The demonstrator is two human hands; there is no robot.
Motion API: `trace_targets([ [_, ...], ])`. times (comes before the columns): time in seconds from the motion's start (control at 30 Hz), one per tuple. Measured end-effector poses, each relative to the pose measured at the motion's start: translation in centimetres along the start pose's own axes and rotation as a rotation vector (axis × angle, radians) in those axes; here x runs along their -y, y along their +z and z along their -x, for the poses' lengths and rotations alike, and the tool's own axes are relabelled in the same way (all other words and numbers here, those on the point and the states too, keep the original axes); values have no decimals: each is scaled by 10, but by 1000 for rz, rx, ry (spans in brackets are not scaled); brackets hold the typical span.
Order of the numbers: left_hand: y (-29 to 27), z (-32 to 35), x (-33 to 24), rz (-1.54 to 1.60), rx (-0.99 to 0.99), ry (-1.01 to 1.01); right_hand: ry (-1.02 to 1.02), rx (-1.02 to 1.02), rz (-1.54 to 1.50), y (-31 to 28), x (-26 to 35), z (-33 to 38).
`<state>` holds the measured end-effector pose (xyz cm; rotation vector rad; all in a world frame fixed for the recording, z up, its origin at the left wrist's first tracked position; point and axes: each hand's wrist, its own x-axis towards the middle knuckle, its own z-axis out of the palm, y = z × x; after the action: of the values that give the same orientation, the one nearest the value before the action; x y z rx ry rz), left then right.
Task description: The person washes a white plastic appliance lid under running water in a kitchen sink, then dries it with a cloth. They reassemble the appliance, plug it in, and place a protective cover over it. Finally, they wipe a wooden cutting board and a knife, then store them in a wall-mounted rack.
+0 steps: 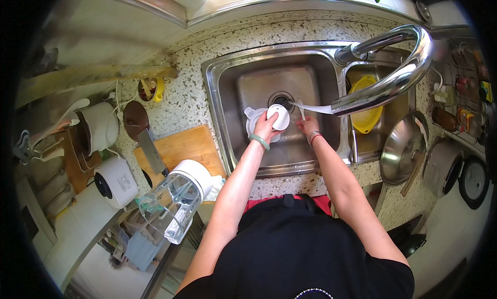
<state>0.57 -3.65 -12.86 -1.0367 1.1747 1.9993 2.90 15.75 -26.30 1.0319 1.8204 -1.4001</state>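
Note:
Over the large steel sink basin (331, 81), my left hand (265, 129) is closed on a small round white cup-like piece (279, 115). My right hand (309, 126) is closed on a slim pale utensil, seemingly a small spoon (301, 109), upright beside the cup. A stream of water (317, 109) runs sideways from the chrome faucet (380, 98) toward the utensil. Under my left hand, a white dish or lid with a tab (250, 113) lies on the basin floor, partly hidden. The drain (280, 98) is just beyond the cup.
A yellow colander (366, 122) sits in the smaller right basin. A steel pan lid (401, 153) leans right of it. To the left are a cutting board (194, 146), a cleaver (151, 150) and a clear pitcher-like appliance (178, 195), close to my left forearm.

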Motion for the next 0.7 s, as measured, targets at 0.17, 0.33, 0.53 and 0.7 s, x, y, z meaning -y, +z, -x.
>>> trace_targets([
  [0.17, -3, 1, 2, -32, -37, 3, 16, -100, 250, -5, -10, -7],
  [0.33, -3, -1, 4, -86, -29, -9, -342, -376, 621, -12, 8, 23],
  [0.53, 1, 13, 4, -137, 43, -12, -685, 189, 81, -11, 82, 122],
  [0.7, 9, 31, 12, -64, 184, -52, -902, 238, 343, -5, 77, 133],
])
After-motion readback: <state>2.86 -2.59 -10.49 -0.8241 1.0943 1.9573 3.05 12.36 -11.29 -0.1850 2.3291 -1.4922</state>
